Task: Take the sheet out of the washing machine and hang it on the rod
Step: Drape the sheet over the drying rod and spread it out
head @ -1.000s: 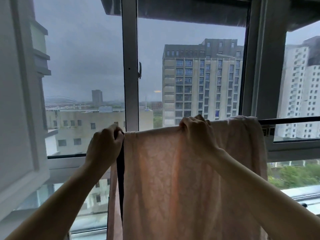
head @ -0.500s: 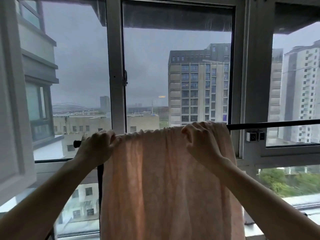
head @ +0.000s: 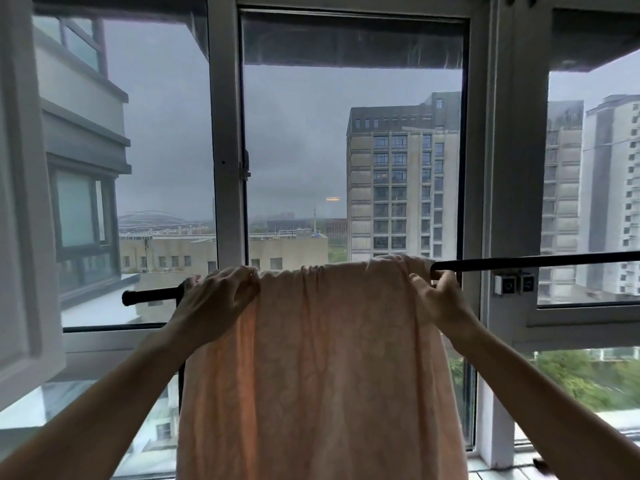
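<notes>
Gripping sheet [head: 322, 358] edges on rod [head: 536, 260]; no writing.

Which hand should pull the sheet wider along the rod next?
Probably the right hand: it pinches the sheet's edge beside a long bare rod. The left hand sits near the rod's end.
</notes>
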Available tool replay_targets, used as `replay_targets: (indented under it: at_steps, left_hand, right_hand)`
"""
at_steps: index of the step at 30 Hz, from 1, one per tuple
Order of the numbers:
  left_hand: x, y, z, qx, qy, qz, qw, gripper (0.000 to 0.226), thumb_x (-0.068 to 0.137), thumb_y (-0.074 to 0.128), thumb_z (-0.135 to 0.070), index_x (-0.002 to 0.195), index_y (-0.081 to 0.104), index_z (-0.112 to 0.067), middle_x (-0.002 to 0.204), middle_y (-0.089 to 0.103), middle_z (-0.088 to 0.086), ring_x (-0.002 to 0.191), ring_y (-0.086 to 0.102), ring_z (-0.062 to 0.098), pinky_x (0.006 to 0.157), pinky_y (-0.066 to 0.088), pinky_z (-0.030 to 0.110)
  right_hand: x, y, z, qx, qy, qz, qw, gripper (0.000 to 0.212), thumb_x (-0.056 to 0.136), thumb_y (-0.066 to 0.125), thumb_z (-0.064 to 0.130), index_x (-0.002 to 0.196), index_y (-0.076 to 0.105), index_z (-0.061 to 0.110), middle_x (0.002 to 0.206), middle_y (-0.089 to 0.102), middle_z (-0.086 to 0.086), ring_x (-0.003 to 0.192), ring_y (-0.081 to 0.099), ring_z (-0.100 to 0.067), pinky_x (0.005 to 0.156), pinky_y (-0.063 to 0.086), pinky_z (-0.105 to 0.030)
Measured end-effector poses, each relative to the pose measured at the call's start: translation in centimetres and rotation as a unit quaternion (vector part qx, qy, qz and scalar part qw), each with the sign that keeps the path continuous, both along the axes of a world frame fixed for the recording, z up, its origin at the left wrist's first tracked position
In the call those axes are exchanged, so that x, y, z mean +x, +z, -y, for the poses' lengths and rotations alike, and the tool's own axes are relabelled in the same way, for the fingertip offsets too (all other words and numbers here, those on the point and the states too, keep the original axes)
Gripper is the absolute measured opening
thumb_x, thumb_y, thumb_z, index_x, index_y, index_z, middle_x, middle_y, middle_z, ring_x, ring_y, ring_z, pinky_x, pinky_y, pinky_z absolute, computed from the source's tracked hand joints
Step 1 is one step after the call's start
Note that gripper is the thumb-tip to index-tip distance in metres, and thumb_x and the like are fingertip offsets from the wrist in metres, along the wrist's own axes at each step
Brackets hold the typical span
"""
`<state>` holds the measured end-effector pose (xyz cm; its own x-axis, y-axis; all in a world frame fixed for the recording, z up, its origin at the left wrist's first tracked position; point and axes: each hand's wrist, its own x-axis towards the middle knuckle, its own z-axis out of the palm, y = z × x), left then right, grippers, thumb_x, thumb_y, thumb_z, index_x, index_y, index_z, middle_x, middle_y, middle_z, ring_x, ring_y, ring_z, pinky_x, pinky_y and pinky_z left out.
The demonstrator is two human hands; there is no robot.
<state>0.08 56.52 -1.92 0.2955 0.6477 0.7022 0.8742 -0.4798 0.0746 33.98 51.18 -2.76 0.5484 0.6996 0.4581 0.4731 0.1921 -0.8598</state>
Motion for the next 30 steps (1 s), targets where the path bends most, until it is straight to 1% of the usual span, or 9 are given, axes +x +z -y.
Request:
replay_targets:
  at_steps: [3,6,9,13,16,19,21,26,30]
  left_hand:
    - [0.2,0.3,-0.5,-0.009,-0.038,-0.002,0.999,0.063,0.086,0.018,-0.065,0.125,0.053,-0.030,0.121,0.064,-0.003,0.101,0.064,0.022,0.086,0.047,0.044]
    - [0.3,0.7,-0.8,-0.013,-0.077,-0.004,0.997,0.061,0.085,0.021,-0.071,0.126,0.052,-0.037,0.122,0.062,-0.011,0.098,0.065,0.016,0.077,0.054,0.039]
    - [0.7,1.2,-0.9,-0.017,-0.113,-0.019,0.993,0.069,0.082,0.020,-0.077,0.126,0.054,-0.036,0.116,0.062,-0.016,0.095,0.062,0.006,0.073,0.052,0.031]
    - [1.5,1.9,-1.3,-0.011,-0.123,-0.014,0.992,0.052,0.087,0.034,-0.069,0.117,0.062,-0.037,0.102,0.069,-0.016,0.086,0.065,0.006,0.071,0.053,0.029]
    - [1.6,2.1,-1.8,-0.014,-0.113,0.004,0.994,0.034,0.088,0.053,-0.057,0.113,0.066,-0.039,0.098,0.072,-0.013,0.087,0.067,0.009,0.075,0.052,0.029]
    - [1.5,2.2,-2.2,-0.029,-0.111,0.015,0.993,0.031,0.086,0.058,-0.056,0.112,0.066,-0.042,0.101,0.072,-0.015,0.090,0.066,0.006,0.082,0.054,0.034]
    - [1.5,2.2,-2.5,-0.032,-0.122,0.015,0.992,0.033,0.085,0.057,-0.058,0.113,0.065,-0.043,0.103,0.071,-0.017,0.091,0.065,0.004,0.083,0.054,0.035]
    - [1.1,2.3,-3.0,-0.051,-0.163,0.018,0.985,0.034,0.087,0.056,-0.057,0.115,0.065,-0.041,0.105,0.070,-0.017,0.093,0.065,-0.001,0.082,0.054,0.032]
    - [0.1,3.2,-3.2,-0.086,-0.224,0.045,0.970,0.023,0.083,0.071,-0.031,0.107,0.070,-0.032,0.074,0.063,-0.019,0.064,0.055,-0.012,0.062,0.042,0.011]
  right_hand:
    - [0.0,0.5,-0.6,-0.030,0.029,-0.013,0.999,0.036,0.089,0.058,0.043,0.092,0.062,0.008,0.083,0.061,-0.004,0.082,0.058,-0.023,0.070,0.044,-0.033]
    - [-0.3,1.0,-1.4,-0.017,0.083,-0.024,0.996,0.025,0.087,0.062,0.040,0.088,0.069,0.017,0.089,0.070,0.003,0.090,0.065,-0.017,0.086,0.052,-0.038]
    - [-1.0,1.5,-1.5,0.009,0.080,-0.008,0.997,0.014,0.088,0.065,0.026,0.074,0.064,0.025,0.086,0.066,0.010,0.090,0.063,-0.012,0.084,0.050,-0.031]
    - [-1.9,1.7,-1.9,0.026,0.079,0.005,0.996,0.014,0.084,0.066,0.026,0.092,0.071,0.016,0.092,0.071,0.001,0.091,0.067,-0.018,0.087,0.055,-0.042]
    - [-2.7,2.0,-1.8,0.039,0.029,0.030,0.998,0.013,0.084,0.065,0.027,0.089,0.068,0.016,0.091,0.070,-0.002,0.091,0.066,-0.021,0.084,0.054,-0.039]
    - [-3.4,3.0,-1.5,0.034,0.010,0.087,0.996,0.009,0.085,0.064,0.024,0.078,0.067,0.022,0.075,0.065,0.006,0.081,0.064,-0.017,0.065,0.050,-0.026]
    - [-4.0,4.0,-1.3,0.016,-0.029,0.172,0.984,0.024,0.087,0.063,0.025,0.064,0.057,0.025,0.062,0.054,0.011,0.069,0.057,-0.013,0.052,0.038,-0.021]
    - [-5.6,5.7,-1.3,-0.053,-0.029,0.310,0.949,0.034,0.091,0.055,0.023,0.059,0.046,0.017,0.064,0.053,0.002,0.071,0.057,-0.019,0.064,0.041,-0.027]
    - [-6.8,6.8,-1.5,-0.149,-0.005,0.317,0.937,0.028,0.097,0.046,0.034,0.080,0.059,0.015,0.083,0.061,-0.004,0.082,0.059,-0.019,0.066,0.039,-0.025]
